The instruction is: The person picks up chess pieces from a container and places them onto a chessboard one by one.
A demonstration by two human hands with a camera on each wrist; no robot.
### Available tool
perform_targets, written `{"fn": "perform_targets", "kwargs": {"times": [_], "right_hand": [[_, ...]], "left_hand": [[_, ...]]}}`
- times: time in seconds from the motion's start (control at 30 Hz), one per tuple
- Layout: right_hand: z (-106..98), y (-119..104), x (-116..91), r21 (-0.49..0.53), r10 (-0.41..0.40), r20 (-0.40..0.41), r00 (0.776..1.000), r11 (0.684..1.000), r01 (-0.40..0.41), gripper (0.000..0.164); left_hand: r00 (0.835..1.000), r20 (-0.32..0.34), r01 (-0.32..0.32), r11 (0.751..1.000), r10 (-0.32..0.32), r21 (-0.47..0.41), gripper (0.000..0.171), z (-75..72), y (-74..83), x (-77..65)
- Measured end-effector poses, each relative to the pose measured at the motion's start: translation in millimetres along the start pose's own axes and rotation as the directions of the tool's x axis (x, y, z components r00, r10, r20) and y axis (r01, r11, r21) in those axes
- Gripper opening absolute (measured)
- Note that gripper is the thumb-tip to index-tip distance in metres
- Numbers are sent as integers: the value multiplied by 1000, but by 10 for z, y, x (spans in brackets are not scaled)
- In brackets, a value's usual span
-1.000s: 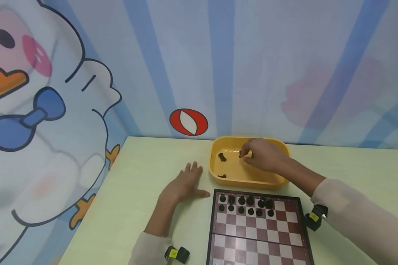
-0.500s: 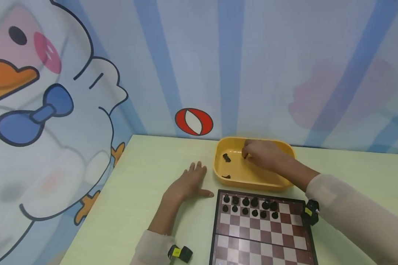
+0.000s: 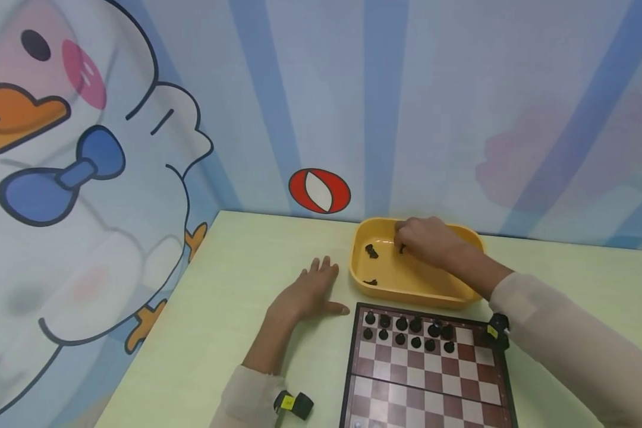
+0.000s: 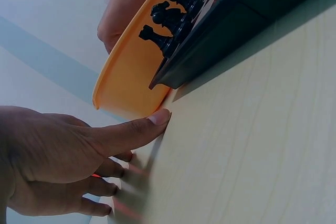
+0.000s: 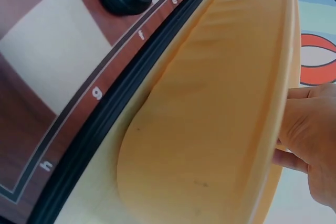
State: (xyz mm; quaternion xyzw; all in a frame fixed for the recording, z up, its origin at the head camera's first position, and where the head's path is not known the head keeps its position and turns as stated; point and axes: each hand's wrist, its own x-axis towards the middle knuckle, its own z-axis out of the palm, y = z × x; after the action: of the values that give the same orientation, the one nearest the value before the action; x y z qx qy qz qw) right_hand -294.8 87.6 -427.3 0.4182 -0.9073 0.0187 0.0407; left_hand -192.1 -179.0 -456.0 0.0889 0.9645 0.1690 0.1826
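Observation:
My right hand [image 3: 430,241] reaches into the yellow tray [image 3: 417,295], its fingers curled and pinching a small black chess piece [image 3: 402,249] that is mostly hidden by them. In the right wrist view the tray wall hides the fingertips. Two other black chess pieces lie in the tray, one at the left [image 3: 371,251] and one near the front [image 3: 371,282]. My left hand [image 3: 305,295] rests palm down on the table with fingers spread, left of the tray and chessboard. The chessboard [image 3: 422,377] carries two rows of standing black pieces along its far side.
The pale table [image 3: 219,321] meets a blue striped wall [image 3: 433,119] right behind the tray. A cartoon bird panel [image 3: 101,238] closes off the left. The chessboard sits close in front of the tray, and its raised edge [image 4: 226,51] shows in the left wrist view.
My right fingers have closed over the black chess piece inside the tray. The left hand stays on the table. The head view has shifted slightly, so the scene sits farther right.

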Motion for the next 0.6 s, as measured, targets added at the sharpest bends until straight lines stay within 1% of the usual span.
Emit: {"fn": "perform_targets", "kwargs": {"times": [0.13,0.33,0.5,0.6], "right_hand": [[2,7,40,-11,-25,21,999,1000,25,25],[41,-3,65,-53,-36,19,999,998,37,36],[45,-16,74,-80,-47,15,999,996,48,40],[49,-29,78,-85,-44,17,999,995,46,39]], "left_hand": [[1000,3,0,1000,0,-2,100,-31,15,-6],[1000,0,-3,1000,3,1,99,-33,12,-22],[1000,4,-1,1000,1,-2,99,-40,15,-35],[1000,4,4,1000,-4,-5,99,-34,9,-35]]}}
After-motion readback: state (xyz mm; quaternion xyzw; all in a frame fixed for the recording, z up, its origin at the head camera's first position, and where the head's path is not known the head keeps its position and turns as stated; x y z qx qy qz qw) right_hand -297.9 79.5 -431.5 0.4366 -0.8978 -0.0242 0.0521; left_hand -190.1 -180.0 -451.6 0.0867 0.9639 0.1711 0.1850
